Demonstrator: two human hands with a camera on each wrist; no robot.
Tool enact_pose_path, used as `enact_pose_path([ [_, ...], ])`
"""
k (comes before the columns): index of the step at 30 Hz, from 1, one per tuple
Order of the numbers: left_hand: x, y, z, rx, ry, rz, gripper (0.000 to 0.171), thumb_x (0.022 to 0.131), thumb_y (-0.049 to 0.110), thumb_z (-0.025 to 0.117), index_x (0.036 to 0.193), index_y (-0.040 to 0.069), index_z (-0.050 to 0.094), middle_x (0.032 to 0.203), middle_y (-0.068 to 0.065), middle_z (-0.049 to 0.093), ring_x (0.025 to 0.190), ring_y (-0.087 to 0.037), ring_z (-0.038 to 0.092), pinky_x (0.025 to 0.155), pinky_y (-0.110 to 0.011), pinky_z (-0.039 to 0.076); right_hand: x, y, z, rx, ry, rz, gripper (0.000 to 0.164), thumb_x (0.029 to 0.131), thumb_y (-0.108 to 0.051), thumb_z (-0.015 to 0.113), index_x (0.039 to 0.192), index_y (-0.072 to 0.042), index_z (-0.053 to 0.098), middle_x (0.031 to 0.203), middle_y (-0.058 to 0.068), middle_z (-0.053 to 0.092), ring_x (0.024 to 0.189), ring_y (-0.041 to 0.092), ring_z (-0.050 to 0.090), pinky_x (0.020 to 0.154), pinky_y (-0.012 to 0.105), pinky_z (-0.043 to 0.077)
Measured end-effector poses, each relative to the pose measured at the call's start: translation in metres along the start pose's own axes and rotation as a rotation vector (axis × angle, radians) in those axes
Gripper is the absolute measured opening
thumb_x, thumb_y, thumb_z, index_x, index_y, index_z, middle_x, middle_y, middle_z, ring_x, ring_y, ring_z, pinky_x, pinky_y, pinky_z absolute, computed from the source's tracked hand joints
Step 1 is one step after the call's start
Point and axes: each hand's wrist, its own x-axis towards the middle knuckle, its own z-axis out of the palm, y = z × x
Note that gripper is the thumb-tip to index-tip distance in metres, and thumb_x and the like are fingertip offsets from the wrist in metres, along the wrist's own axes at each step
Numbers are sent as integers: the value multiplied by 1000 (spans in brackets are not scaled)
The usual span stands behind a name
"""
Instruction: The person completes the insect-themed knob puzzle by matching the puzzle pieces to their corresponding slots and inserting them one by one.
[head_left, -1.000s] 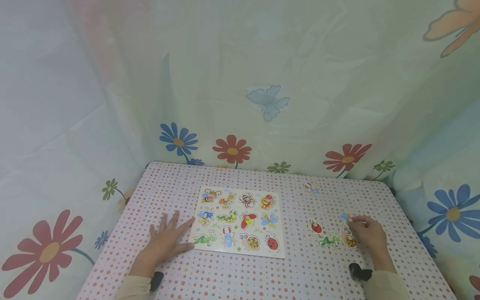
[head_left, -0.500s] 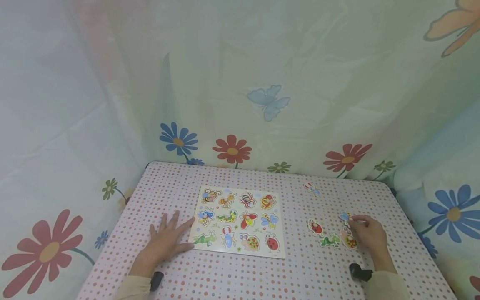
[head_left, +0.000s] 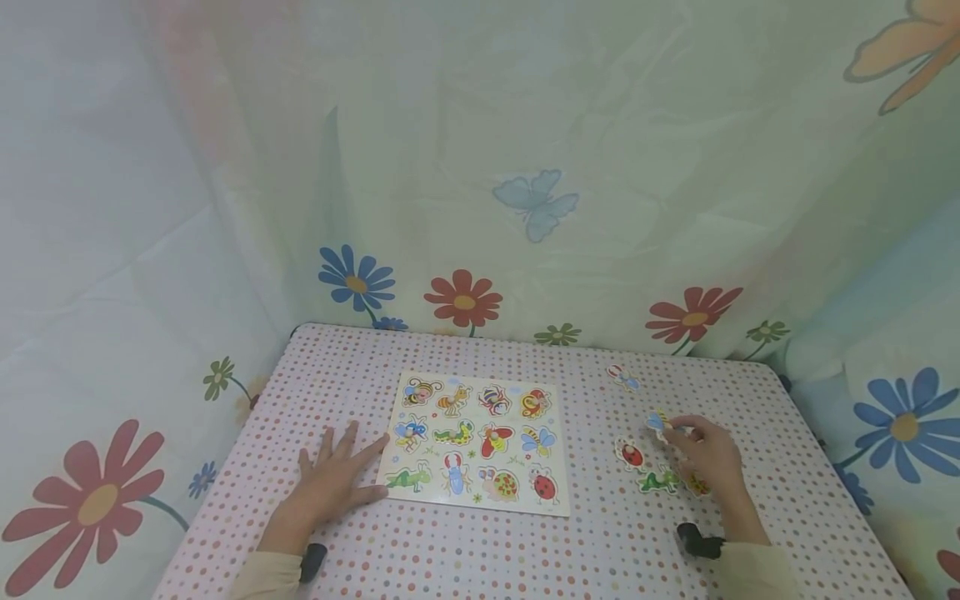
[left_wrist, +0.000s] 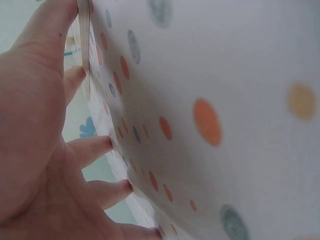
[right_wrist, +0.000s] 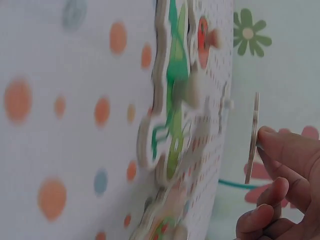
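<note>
My right hand (head_left: 707, 458) pinches a wooden puzzle piece (head_left: 657, 423) with a blue-winged, yellow-striped insect on it. In the right wrist view that piece (right_wrist: 253, 137) shows edge-on, lifted off the table. Below the hand lie a green grasshopper piece (head_left: 660, 480) and a snail piece (head_left: 699, 485), partly covered by the hand. A ladybug piece (head_left: 630, 455) is just left of them. My left hand (head_left: 330, 483) lies with fingers spread on the table, thumb and index fingertip at the left edge of the insect puzzle board (head_left: 471, 500).
A red-and-blue beetle piece (head_left: 624, 377) lies toward the back right. The pieces carry small knobs, such as the one on the grasshopper (right_wrist: 187, 91). A dotted cloth covers the table (head_left: 450, 558), and a flower-printed curtain (head_left: 420, 208) hangs behind and beside it.
My right hand has lifted the blue-winged insect piece and moved it left, toward the ladybug and grasshopper pieces. The left hand and the board have stayed in place.
</note>
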Motion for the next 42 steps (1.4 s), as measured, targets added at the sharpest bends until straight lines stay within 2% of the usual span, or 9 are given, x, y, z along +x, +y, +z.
enact_pose_path([
  [7,0,0,0,-3,-9,-10,81,84,64,66,154,36,38,164,-22,13,144,-57,2,101,-82,-1,-5,-21,16,-13,-40,-93,35,97,-26,67,119,1,65,85,11,53,57,18,42,45,30,37],
  [15,0,0,2,-10,-6,-15,81,83,63,67,154,36,39,164,-21,13,144,-57,2,101,-82,-1,-10,-40,35,22,-95,-139,30,96,-21,68,116,2,67,85,11,56,53,17,49,43,29,41],
  [23,-1,1,1,-11,-9,-12,81,84,63,68,154,36,39,164,-22,13,144,-57,2,101,-82,-1,-10,-50,54,11,-78,-213,28,91,-17,73,112,1,70,80,7,56,52,15,44,43,26,36],
  [31,-1,2,-1,-4,-7,-8,80,85,62,67,154,35,39,164,-22,13,144,-57,2,101,-82,-1,-15,-65,67,18,-98,-196,24,89,-16,74,109,-2,71,79,6,53,63,18,45,51,28,37],
  [38,0,2,-2,-15,-10,-14,80,84,62,68,154,35,39,164,-21,13,144,-57,1,101,-82,-2,-18,-77,79,33,-148,-175,24,90,-17,73,110,-4,71,79,5,50,65,19,45,52,29,39],
  [42,0,2,-1,-13,-7,-12,81,84,62,68,154,35,39,164,-22,13,144,-57,1,101,-82,-1,-18,-81,88,53,-167,-204,21,89,-15,75,107,-6,72,79,5,51,66,19,45,53,30,39],
])
